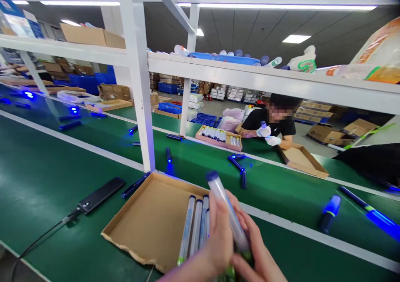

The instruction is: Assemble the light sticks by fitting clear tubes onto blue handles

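Note:
A clear plastic tube with a dark blue cap point(227, 205) is tilted between my two hands, its capped end up and to the left. My left hand point(218, 234) is closed along the tube's left side. From the right, the fingers of my right hand point(254, 240) curl around its lower part. The tube's lower end is partly hidden by the hands. Just left of and below them, several similar capped tubes point(196, 223) lie side by side in a shallow cardboard tray point(146, 223). My left hand and wrist cover part of that row.
A black phone-like device point(101, 194) with a cable lies left of the tray. Lit blue sticks point(243, 178) are scattered on the green belt point(200, 157). A white post point(134, 78) rises behind the tray. Opposite, a gloved co-worker point(271, 128) sits by another tray of tubes point(218, 136).

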Demonstrator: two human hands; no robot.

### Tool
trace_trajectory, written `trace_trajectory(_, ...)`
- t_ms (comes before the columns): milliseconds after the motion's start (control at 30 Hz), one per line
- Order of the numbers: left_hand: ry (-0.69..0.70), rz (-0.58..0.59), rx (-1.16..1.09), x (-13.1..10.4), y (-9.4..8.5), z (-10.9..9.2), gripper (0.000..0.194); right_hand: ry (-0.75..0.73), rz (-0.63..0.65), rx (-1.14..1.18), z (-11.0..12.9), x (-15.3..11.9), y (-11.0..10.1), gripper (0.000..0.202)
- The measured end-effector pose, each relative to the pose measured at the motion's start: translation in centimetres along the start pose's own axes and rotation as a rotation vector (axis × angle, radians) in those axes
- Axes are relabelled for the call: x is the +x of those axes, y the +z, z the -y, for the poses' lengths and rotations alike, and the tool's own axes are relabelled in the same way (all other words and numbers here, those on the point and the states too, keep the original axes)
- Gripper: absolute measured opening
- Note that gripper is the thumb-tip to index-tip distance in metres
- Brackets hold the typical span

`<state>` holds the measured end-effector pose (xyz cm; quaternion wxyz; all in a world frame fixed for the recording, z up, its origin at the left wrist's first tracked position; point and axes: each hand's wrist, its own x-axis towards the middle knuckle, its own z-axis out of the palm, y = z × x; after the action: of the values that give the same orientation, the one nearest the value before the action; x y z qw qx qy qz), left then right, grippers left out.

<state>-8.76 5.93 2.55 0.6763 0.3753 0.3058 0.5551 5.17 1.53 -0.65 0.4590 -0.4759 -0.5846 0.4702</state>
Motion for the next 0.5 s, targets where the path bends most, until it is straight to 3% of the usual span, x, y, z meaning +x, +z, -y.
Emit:
trace_trajectory(67, 0.179, -0.028, 0.331, 2.5, -2.8, -1.6, 0.049, -0.003, -0.029, -0.295, 0.3, 5.2, 1.5, 0.058)
trace_trajectory(133, 0.245, -0.017, 0.833, 4.5, -6.6, -2.4, 0.048, 0.074, -0.063, -0.420, 0.1, 11.9, 1.5, 0.054)
trace_trajectory(167, 0.201, -0.028, 1.071, 5.0, -8.7, -2.4, 0.050, 0.116, -0.104, -0.474, -0.1, 15.3, 0.9, 0.053)
trace_trajectory(233, -0.008, -0.003, 1.340, 4.9, -12.4, -1.7, 0.055, 0.213, -0.175, -0.586, -1.2, 21.2, -0.7, 0.042)
trace_trajectory(300, -0.208, 0.111, 1.406, 3.8, -15.0, -0.5, 0.061, 0.286, -0.204, -0.703, -2.7, 25.2, -2.0, 0.037)
trace_trajectory(367, -0.334, 0.219, 1.432, 2.6, -16.5, 0.6, 0.065, 0.317, -0.191, -0.826, -4.2, 27.5, -2.1, 0.036)
trace_trajectory(433, -0.384, 0.281, 1.475, 2.0, -17.0, 1.1, 0.068, 0.288, -0.147, -0.946, -5.5, 29.1, -0.6, 0.035)
trace_trajectory(500, -0.389, 0.301, 1.506, 2.2, -17.1, 0.8, 0.068, 0.194, -0.051, -1.042, -6.4, 31.0, 2.4, 0.034)
